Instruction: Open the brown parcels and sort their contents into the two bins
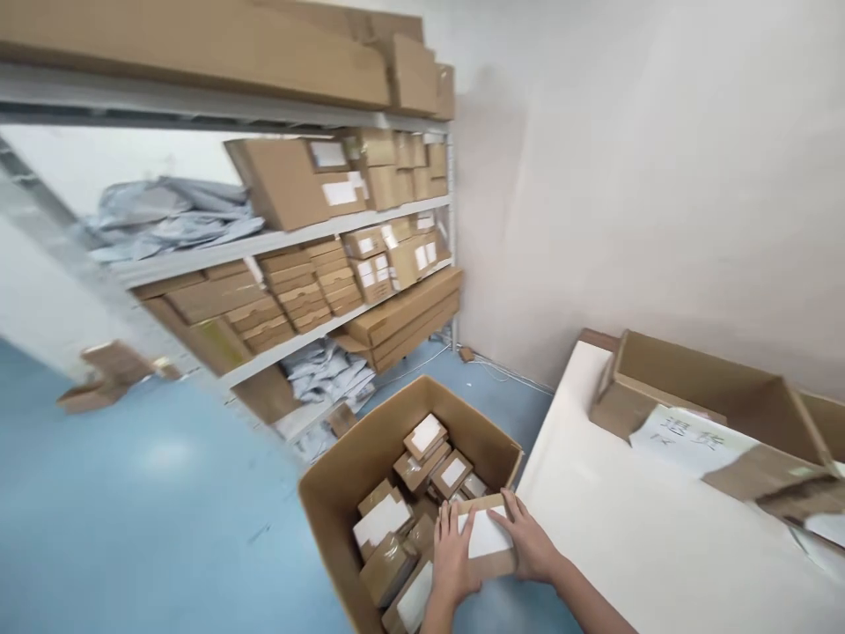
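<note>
A small cardboard box (487, 548) with a white label on top is gripped from both sides. My left hand (454, 553) is closed on its left side, thumb near the label. On the right side my right hand (530, 539) holds it, with the thumb over the label. The held box is above the near right edge of a large open carton (330, 467). Inside that carton lie several small brown parcels, many with white labels, such as a labelled parcel (426, 433) near the back. Part of the carton's right wall is hidden behind my hands.
A metal shelving rack (277, 239) holds stacked cardboard boxes and grey plastic bags (178, 216). To the right, a white table (634, 537) carries open cartons (713, 370), one with a handwritten paper sheet (690, 438). Blue floor (165, 519) shows at left, with cardboard pieces (109, 374) by the wall.
</note>
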### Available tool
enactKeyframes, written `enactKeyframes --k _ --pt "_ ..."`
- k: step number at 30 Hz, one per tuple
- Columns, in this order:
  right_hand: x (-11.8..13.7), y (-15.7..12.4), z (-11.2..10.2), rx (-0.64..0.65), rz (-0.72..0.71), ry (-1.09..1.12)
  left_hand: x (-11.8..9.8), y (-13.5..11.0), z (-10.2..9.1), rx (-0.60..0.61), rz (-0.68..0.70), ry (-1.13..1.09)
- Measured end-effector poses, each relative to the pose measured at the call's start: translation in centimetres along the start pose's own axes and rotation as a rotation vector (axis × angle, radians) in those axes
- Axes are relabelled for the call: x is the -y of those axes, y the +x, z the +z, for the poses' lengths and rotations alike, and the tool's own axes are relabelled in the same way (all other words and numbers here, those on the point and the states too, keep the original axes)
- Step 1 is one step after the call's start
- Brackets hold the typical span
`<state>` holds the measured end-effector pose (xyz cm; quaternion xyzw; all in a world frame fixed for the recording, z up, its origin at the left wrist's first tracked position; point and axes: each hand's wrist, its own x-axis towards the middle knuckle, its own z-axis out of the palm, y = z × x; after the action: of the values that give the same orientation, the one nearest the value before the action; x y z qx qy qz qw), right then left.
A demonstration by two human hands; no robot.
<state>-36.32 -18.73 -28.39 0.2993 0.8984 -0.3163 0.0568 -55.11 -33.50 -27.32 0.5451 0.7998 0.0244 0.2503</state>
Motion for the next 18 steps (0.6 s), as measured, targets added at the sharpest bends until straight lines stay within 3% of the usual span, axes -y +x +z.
enactKeyframes --k 4,9,11,14,18 --pt "-6.1 -4.2 -3.2 -0.128 0.071 0.028 -7.5 4.6 -0.6 0.023 0.148 0.124" --pt "-17.4 -12.8 -7.0 -0.246 0.223 0.071 -21.4 8.5 1.1 0.011 0.378 0.218" --pt "-22.4 -16.8 -7.3 -0.287 0.297 0.079 -27.2 9.7 2.8 0.024 0.479 0.233" --pt "-29.1 -23.0 -6.1 -0.351 0.432 0.104 -35.6 11.5 6.6 0.088 0.608 0.264" --pt "-34.8 -29.8 -2.8 -0.345 0.675 0.179 -44.4 12.4 12.8 0.386 0.665 0.367"
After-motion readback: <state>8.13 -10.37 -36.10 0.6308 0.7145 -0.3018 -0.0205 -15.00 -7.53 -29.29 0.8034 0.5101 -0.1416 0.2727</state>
